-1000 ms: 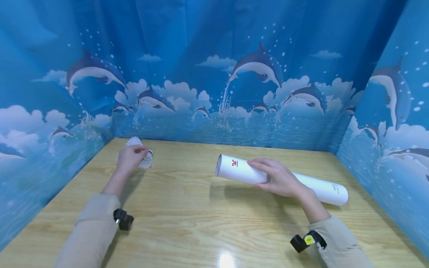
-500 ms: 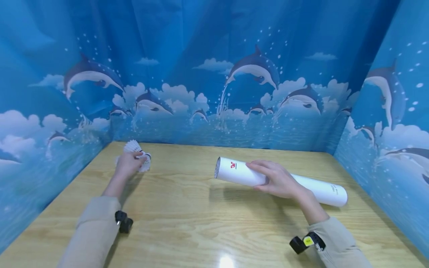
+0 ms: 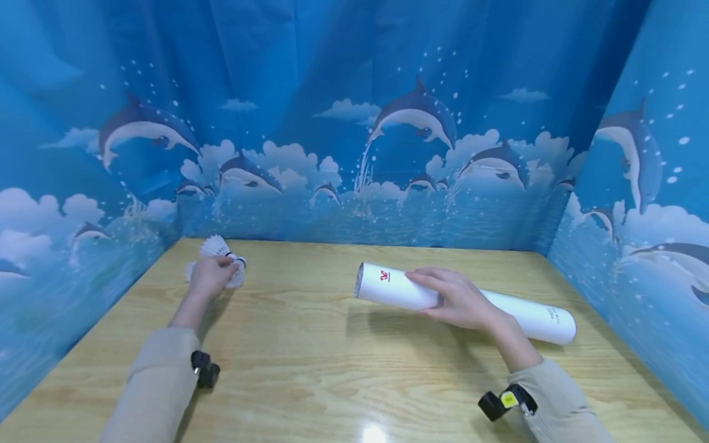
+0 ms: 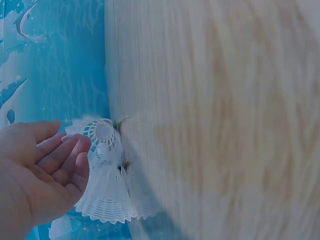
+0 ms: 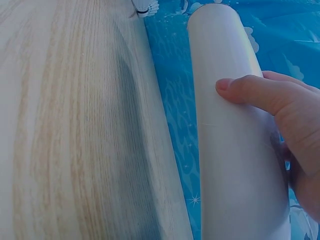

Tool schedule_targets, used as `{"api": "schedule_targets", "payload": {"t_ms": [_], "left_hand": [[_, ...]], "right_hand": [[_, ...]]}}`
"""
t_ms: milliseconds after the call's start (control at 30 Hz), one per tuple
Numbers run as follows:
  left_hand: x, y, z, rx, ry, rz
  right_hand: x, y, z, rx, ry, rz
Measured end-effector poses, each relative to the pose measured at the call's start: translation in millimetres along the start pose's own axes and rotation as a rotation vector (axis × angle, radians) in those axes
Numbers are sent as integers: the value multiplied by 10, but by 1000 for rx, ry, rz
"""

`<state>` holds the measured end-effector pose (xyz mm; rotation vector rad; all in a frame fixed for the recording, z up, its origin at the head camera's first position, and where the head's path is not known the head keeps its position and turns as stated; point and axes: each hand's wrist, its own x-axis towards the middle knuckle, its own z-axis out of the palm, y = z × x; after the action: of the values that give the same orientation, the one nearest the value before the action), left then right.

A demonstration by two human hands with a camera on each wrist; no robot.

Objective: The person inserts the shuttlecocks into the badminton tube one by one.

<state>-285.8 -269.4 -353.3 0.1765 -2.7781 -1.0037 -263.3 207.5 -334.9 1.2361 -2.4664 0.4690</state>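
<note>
Several white shuttlecocks (image 3: 215, 246) lie clustered at the table's far left corner. My left hand (image 3: 210, 275) is right at them, fingers partly curled. In the left wrist view, its fingertips overlap the shuttlecock skirts (image 4: 105, 202), with a gap showing between thumb and index finger. Whether they pinch a shuttlecock is unclear. On the right side, my right hand (image 3: 456, 298) grips a long white shuttlecock tube (image 3: 532, 317) around its middle. The tube tilts, its dark left end raised and turned left. The right wrist view shows the thumb (image 5: 242, 91) across the tube.
The wooden table (image 3: 310, 369) spreads beneath both hands. A blue dolphin-print curtain (image 3: 332, 154) encloses its back and sides. Black wrist cameras (image 3: 206, 369) are strapped at both sleeves.
My left hand has drawn back slightly, showing more of the upper shuttlecock. My right hand and the tube have hardly moved. The whole head view has shifted slightly.
</note>
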Motion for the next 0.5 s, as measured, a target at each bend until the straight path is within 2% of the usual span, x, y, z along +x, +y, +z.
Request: {"api": "schedule_targets", "payload": {"t_ms": [167,367,500], "left_hand": [[9,-14,4,3,29,17],[8,13,5,-31,6,-13],[-1,48,13,-26,27,33]], "right_hand": [[5,-17,-12,-1,-12,17],[1,-24,-8,0,-19,24],[-2,-23,-3,-3,-23,28]]}}
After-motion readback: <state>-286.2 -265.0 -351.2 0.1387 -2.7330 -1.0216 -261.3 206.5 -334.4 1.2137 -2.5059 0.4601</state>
